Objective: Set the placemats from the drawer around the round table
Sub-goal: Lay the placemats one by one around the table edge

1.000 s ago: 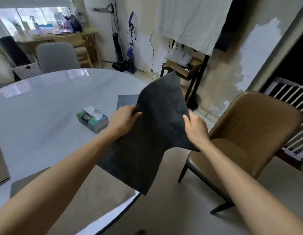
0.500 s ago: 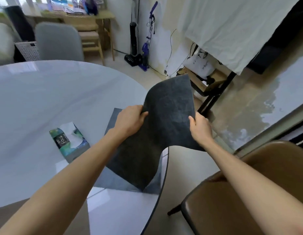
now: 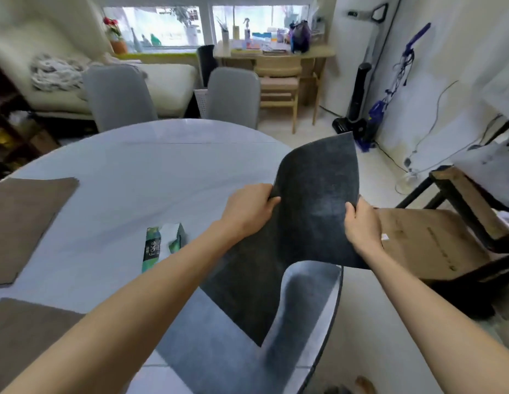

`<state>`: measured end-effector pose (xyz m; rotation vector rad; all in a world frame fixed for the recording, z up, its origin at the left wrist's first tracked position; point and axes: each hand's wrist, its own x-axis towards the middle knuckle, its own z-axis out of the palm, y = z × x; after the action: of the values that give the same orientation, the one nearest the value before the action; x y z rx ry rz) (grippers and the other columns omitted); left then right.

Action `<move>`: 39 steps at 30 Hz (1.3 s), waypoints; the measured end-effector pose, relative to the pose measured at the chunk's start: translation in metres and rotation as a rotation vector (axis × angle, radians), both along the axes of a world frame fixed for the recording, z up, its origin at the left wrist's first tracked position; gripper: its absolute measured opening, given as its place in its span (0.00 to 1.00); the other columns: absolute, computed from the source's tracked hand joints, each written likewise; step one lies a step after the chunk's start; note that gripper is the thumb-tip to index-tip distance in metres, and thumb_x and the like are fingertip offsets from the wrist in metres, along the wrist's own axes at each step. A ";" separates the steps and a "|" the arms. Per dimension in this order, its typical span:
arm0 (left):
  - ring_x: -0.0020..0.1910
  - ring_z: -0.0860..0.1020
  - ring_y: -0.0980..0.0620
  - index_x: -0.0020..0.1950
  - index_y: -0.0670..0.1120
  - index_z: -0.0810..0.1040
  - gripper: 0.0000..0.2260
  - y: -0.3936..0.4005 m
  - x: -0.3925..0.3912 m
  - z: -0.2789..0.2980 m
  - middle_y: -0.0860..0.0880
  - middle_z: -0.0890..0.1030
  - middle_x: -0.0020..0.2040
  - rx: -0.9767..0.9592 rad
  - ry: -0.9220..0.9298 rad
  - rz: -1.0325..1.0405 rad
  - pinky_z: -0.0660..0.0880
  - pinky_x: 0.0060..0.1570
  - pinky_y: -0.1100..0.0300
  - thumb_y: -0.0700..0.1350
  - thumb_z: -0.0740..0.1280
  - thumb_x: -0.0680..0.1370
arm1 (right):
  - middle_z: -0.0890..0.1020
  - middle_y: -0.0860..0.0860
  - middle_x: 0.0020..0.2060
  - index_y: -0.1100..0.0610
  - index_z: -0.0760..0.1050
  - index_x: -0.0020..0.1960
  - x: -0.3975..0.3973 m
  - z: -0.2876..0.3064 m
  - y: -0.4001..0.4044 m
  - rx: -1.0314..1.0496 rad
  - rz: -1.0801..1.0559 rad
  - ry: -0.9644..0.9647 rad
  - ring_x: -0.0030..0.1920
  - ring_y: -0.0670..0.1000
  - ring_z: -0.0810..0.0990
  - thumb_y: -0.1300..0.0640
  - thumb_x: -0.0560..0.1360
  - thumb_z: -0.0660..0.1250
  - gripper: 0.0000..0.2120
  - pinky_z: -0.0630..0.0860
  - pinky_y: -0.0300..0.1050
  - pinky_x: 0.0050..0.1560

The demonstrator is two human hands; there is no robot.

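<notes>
I hold a dark grey felt placemat in the air over the right edge of the round grey table. My left hand grips its left edge and my right hand grips its right edge; the mat bends and hangs down between them. Beneath it another dark grey placemat lies flat on the table by the near right rim. Two brown placemats lie on the left side, one farther and one nearer.
A green tissue pack lies mid-table. Two grey chairs stand at the far side. A low wooden shelf rack sits to the right, with vacuum cleaners against the far wall and a desk behind.
My view has swung left and up along the table; the brown chair is out of sight. Both hands still hold the dark mat, now over the second dark mat at the right rim.
</notes>
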<state>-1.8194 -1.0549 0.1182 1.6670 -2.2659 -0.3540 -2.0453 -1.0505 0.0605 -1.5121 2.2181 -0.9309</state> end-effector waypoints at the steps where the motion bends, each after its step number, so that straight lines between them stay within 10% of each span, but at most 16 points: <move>1: 0.50 0.78 0.41 0.47 0.46 0.76 0.11 -0.010 -0.020 0.000 0.44 0.82 0.51 -0.025 -0.021 0.011 0.69 0.42 0.55 0.50 0.58 0.82 | 0.79 0.64 0.53 0.64 0.72 0.56 -0.014 -0.001 -0.013 -0.005 0.022 0.005 0.53 0.64 0.77 0.58 0.82 0.55 0.12 0.70 0.50 0.47; 13: 0.47 0.80 0.40 0.57 0.44 0.78 0.12 -0.141 -0.276 0.016 0.42 0.81 0.51 -0.104 -0.226 0.215 0.72 0.43 0.53 0.46 0.57 0.82 | 0.80 0.63 0.52 0.64 0.68 0.63 -0.237 0.019 -0.140 0.008 0.159 0.059 0.51 0.64 0.78 0.61 0.82 0.52 0.14 0.70 0.48 0.45; 27: 0.54 0.77 0.39 0.55 0.40 0.75 0.14 -0.269 -0.199 -0.067 0.39 0.79 0.57 0.234 0.066 0.739 0.71 0.48 0.53 0.50 0.57 0.83 | 0.76 0.58 0.42 0.61 0.68 0.54 -0.159 0.014 -0.337 -0.057 0.853 0.658 0.39 0.61 0.73 0.69 0.75 0.54 0.10 0.61 0.46 0.34; 39: 0.55 0.77 0.38 0.60 0.40 0.69 0.11 -0.302 -0.136 -0.110 0.39 0.78 0.58 0.392 -0.180 1.100 0.67 0.44 0.54 0.45 0.57 0.82 | 0.77 0.58 0.47 0.61 0.66 0.55 -0.048 -0.054 -0.480 -0.117 1.381 0.785 0.46 0.62 0.77 0.69 0.73 0.55 0.12 0.64 0.49 0.36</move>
<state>-1.9553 -1.3573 0.0080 2.8938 -1.0719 -0.3729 -2.0934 -1.5305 0.0063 -3.0311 0.7805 0.0348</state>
